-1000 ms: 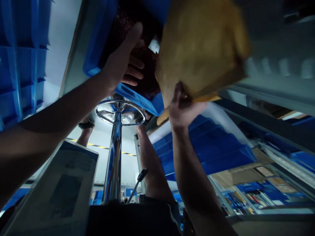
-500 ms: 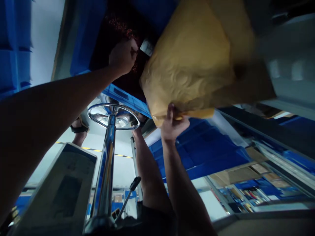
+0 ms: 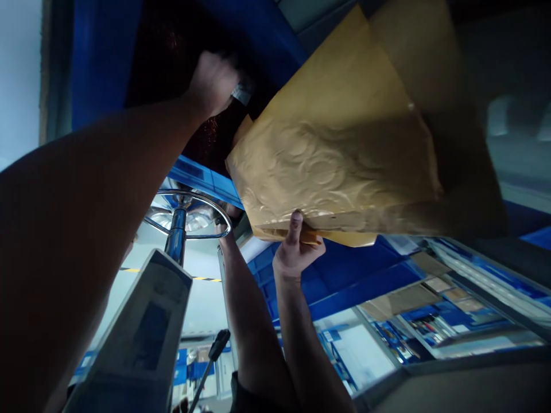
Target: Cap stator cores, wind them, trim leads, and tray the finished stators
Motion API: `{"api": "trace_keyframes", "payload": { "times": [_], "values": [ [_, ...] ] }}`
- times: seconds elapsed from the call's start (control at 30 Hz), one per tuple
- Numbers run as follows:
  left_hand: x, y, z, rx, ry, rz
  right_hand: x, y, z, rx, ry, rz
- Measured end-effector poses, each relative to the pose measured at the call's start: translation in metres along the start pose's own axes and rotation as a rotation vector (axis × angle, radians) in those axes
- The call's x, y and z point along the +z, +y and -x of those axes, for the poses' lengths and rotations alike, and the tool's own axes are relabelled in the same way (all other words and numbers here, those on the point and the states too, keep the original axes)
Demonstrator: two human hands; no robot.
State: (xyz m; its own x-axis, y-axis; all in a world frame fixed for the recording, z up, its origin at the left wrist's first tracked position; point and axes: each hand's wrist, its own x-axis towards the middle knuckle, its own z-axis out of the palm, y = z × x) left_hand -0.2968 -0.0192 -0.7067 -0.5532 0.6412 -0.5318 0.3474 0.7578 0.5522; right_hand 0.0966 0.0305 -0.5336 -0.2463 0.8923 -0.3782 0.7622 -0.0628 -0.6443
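Note:
My left hand [image 3: 215,83] is blurred and closed over the dark, red-speckled contents of a blue crate [image 3: 193,171]. A small whitish, shiny piece [image 3: 243,93] lies at its fingertips; whether the fingers grip it cannot be made out. Lower down, my right hand [image 3: 297,246] pinches the lower edge of a yellow-brown padded envelope [image 3: 327,155], thumb on top and fingers beneath. Round bulges show through the envelope, and further brown paper layers extend behind it to the right. Its left corner overlaps the crate's opening.
A chrome stool or stand with a ring [image 3: 189,229] is below the crate. Beside it stands a pale box-like object [image 3: 138,332]. My bare leg [image 3: 249,310] shows at the bottom. Blue bins [image 3: 353,275] and shelves with small goods are at the right.
The envelope has shifted down and left in view, showing more of its bulged face. My left hand now sits closer to the whitish piece. The stool and pale box appear shifted as the view moved.

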Motion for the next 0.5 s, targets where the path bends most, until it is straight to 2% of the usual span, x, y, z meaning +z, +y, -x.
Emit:
{"api": "trace_keyframes", "payload": {
  "times": [0.1,0.27,0.4,0.5],
  "values": [
    [0.002,0.011,-0.005,0.018,-0.056,-0.104,-0.002,0.002,-0.006,0.009,0.025,-0.051],
    [0.012,0.030,-0.012,0.041,-0.023,-0.132,-0.002,-0.003,-0.003,0.005,0.096,-0.104],
    [-0.006,0.035,-0.011,0.045,-0.059,-0.083,-0.002,-0.011,0.005,0.025,0.119,-0.122],
    [-0.027,0.039,-0.006,0.075,-0.068,-0.048,-0.002,-0.008,-0.004,0.058,0.108,-0.139]
  ]
}}
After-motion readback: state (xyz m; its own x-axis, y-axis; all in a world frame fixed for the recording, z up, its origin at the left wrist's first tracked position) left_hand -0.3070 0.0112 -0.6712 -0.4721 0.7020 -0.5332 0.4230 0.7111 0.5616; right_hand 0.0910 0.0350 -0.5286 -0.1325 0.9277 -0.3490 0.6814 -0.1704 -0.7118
